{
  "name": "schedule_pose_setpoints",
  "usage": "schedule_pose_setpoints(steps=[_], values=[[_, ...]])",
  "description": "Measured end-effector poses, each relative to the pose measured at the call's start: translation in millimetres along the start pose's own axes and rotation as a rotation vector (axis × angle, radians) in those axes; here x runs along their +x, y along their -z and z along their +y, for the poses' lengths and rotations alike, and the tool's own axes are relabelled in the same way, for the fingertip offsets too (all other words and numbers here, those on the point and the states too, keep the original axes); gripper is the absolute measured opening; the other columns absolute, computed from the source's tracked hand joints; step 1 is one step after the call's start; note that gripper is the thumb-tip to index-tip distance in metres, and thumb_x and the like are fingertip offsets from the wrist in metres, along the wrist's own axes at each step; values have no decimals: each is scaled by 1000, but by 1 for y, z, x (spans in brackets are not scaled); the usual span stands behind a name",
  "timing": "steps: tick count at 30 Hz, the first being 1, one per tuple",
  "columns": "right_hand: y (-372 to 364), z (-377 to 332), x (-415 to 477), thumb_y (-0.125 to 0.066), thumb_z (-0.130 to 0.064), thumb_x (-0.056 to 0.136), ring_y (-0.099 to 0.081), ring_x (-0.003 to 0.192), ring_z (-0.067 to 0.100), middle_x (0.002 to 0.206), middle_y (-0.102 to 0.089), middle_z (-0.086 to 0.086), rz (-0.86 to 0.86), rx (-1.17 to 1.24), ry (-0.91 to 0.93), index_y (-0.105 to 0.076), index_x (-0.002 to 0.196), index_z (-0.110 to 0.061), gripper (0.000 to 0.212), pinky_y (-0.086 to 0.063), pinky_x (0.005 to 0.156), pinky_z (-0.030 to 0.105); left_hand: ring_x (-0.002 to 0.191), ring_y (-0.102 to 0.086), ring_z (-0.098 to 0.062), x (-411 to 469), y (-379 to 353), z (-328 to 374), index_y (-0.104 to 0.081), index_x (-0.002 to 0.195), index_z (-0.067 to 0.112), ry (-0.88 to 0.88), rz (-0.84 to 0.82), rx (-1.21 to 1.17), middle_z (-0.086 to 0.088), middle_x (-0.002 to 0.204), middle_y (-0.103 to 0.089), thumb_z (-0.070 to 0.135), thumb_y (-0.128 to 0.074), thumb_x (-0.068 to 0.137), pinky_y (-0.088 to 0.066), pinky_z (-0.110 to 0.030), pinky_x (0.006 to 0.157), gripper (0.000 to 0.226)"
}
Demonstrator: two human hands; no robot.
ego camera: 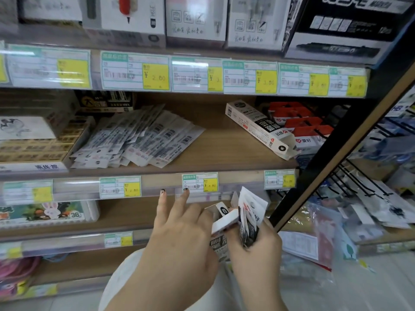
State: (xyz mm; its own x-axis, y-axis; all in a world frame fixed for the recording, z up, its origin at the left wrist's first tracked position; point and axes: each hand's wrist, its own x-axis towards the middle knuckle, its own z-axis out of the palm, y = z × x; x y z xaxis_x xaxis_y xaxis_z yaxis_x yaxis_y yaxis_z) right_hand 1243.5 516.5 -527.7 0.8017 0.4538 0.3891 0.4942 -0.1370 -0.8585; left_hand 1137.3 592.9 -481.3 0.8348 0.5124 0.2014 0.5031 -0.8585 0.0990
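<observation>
Near, right of centre: right hand [256, 252] clenched round bundle of refill packets [250, 212], their tops fanning upward. Small box [224, 217], flap open, sits between hands, touching packets. Left hand [179, 227] against box, two fingers straight toward price label [199, 182]; whether it grasps box, cannot tell.

Your left hand [179, 234] and right hand [256, 250] are bare, with bare forearms running to the lower edge; your left fingertips [162, 192] carry glossy nails, pale at the base with dark tips; a plain off-white cloth garment [121, 279] covers your lap.
</observation>
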Motion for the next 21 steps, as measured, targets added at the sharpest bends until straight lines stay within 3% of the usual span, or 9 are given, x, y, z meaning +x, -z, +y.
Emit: schedule_pose_setpoints(steps=[4,6,10,12,15,18,21], values=[[-3,2,-7,-67,-15,61,-60,70,-7,69,-65,-13,65,28,-42,-71,87,-19,27,-39,58,0,106,-63,-36,-2,-11,-3,-72,92,15,-21,121,29,0,87,-67,31,-53,56,-40,-62,93,44],[-4,-1,-9,-68,-13,61,-61,74,-8,70,-68,-13,80,42,-47,-74,87,-21,28,-40,61,-1,107,-62,-35,-2,-13,-2,-72,89,16,-34,162,56,2,87,-66,31,-49,60,-41,-61,93,41],[-5,-5,-10,-69,-18,61,-60,63,-9,71,-67,-20,114,106,-109,-63,70,-40,25,-40,54,2,107,-63,-33,2,-18,-4,-72,88,16,-13,178,37,1,87,-64,37,-60,54,-40,-58,93,41],[-7,-4,-13,-67,-28,62,-60,57,3,68,-68,-7,115,173,-165,-66,65,-35,8,-46,53,13,104,-64,-32,3,-21,-5,-71,87,14,6,150,39,0,87,-64,42,-69,53,-42,-58,92,44],[-12,-5,-18,-59,-34,56,-60,51,18,58,-65,5,112,229,-235,-67,65,-23,17,-50,49,27,100,-65,-32,8,-22,-8,-71,84,14,52,105,4,1,85,-64,43,-86,42,-46,-58,88,53],[-12,-15,-17,-63,-12,56,-63,53,7,60,-68,2,46,343,-229,-67,62,-16,7,-50,52,18,97,-66,-31,10,-22,-11,-70,82,16,69,78,-51,2,84,-63,40,-88,40,-48,-55,87,53],[-10,-18,-17,-64,-9,62,-63,56,1,65,-70,0,35,489,-266,-63,70,-5,9,-48,54,11,91,-64,-28,10,-21,-16,-64,82,19,28,83,-157,4,84,-58,38,-85,48,-52,-50,86,44]])
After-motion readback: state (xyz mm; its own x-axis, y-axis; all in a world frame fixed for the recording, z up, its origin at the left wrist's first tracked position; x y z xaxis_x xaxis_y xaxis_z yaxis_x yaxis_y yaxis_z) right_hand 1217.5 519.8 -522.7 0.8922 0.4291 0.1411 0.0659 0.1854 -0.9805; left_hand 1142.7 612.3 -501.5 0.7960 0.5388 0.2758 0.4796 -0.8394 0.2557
